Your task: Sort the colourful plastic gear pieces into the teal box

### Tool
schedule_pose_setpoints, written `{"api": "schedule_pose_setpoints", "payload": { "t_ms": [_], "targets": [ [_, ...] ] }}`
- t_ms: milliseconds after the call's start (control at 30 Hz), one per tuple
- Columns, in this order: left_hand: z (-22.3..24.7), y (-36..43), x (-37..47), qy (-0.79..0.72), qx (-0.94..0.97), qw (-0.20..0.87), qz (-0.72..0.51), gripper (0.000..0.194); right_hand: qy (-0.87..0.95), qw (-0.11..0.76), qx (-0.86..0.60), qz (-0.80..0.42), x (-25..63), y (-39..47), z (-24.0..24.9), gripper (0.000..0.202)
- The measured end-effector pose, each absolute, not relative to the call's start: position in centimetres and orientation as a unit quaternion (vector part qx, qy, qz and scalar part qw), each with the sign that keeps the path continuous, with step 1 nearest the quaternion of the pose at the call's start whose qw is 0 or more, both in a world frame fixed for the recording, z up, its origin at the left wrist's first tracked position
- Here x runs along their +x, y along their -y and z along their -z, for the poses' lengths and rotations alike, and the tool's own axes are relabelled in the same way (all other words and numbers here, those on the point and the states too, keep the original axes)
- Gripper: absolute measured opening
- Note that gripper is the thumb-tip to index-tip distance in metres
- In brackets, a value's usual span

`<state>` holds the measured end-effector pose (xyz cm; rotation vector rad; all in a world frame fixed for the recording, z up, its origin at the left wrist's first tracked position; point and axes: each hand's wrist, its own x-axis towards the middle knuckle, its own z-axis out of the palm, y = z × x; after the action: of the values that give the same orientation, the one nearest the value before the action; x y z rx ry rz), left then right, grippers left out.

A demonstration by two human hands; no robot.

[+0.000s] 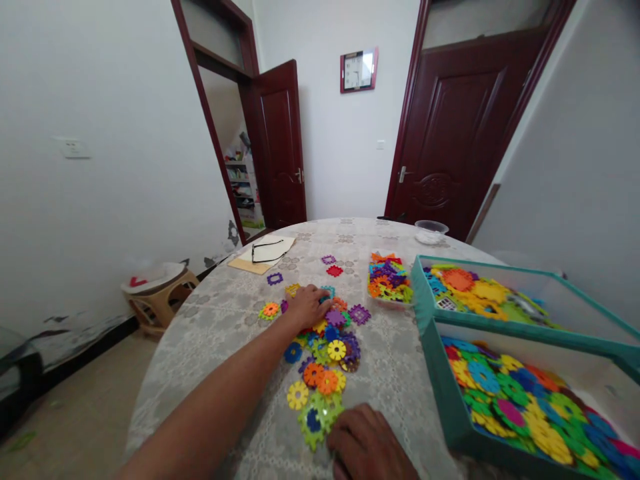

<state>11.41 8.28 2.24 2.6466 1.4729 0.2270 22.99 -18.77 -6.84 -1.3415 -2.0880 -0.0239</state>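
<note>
My left hand (309, 308) reaches over a pile of plastic gear-shaped building pieces, its fingers bent down among them; whatever they pinch is hidden. A teal piece (327, 292) and a purple gear piece (335, 317) lie right by its fingertips. Closer to me, my right hand (371, 443) rests with curled fingers at the edge of a yellow-green gear piece (316, 423); its fingertips are mostly out of sight. Between the hands are a yellow flower-shaped piece (337, 349), orange pieces (313, 375) and a blue piece (293, 352).
At the right stand teal boxes (435, 393) full of colourful pieces. A clear tray of pieces (390, 280) sits beside them. Black glasses (267, 253) lie on paper (243, 263) at the far left. A clear bowl (431, 230) stands near the far edge of the round table (200, 347).
</note>
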Motion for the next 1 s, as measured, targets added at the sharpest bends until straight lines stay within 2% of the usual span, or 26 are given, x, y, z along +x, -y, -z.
{"api": "schedule_pose_setpoints", "payload": {
  "t_ms": [133, 367, 500, 633, 733, 1000],
  "targets": [
    [-2.4, -5.0, 11.2, -0.472, 0.875, 0.062, -0.081, 0.043, 0.774, 0.314, -0.550, 0.000, 23.7, 19.2, 4.5, 0.045],
    [-3.4, -0.2, 10.2, -0.442, 0.887, 0.080, -0.109, 0.047, 0.742, 0.312, -0.593, 0.029, 24.6, 19.6, 3.7, 0.048],
    [-5.2, 0.0, 9.1, -0.440, 0.886, 0.081, -0.125, 0.050, 0.735, 0.322, -0.596, 0.013, 24.7, 19.5, 3.6, 0.039],
    [-7.0, -3.0, 9.3, -0.466, 0.871, 0.050, -0.149, 0.050, 0.737, 0.343, -0.582, -0.013, 24.7, 19.5, 3.3, 0.030],
    [-7.2, -7.0, 10.9, -0.426, 0.893, 0.046, -0.135, 0.047, 0.739, 0.349, -0.575, -0.009, 24.7, 19.2, 3.5, 0.029],
    [-3.9, -17.3, 17.6, -0.438, 0.897, 0.034, -0.053, 0.065, 0.727, 0.352, -0.589, 0.006, 24.7, 18.5, 5.1, 0.032]
  ]
}}
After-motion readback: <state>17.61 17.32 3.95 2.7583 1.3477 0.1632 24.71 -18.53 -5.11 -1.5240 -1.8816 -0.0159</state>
